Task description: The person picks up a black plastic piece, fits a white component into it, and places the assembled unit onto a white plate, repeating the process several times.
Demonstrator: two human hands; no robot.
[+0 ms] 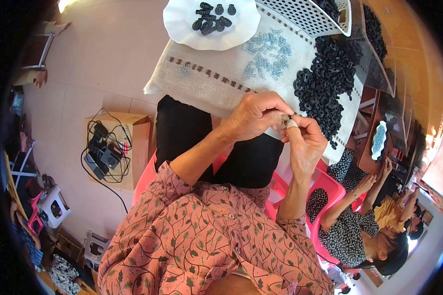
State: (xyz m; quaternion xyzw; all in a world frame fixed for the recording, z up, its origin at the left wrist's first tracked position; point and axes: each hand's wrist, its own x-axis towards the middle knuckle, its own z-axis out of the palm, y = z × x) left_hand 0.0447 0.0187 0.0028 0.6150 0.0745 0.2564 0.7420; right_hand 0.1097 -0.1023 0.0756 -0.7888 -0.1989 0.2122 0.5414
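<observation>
Above my lap, at the table's near edge, both hands meet fingertip to fingertip. My left hand (253, 116) is closed in a pinch, and my right hand (306, 146) pinches against it from the other side. Between the fingertips a small dark piece (290, 117) shows, mostly hidden by the fingers. A pale wrap covers my right thumb tip. Just right of my hands lies a large heap of small black plastic parts (325, 81). Several rounded black cord locks (211, 20) sit on a white wavy-rimmed plate (177, 30) at the far left of the table.
A white perforated basket (300, 17) holding more black parts stands at the far edge. A pale patterned cloth (202, 91) covers the table. On the floor at left, a cardboard box (142, 152) carries tangled black cables and adapters. A person (349, 231) sits close on my right.
</observation>
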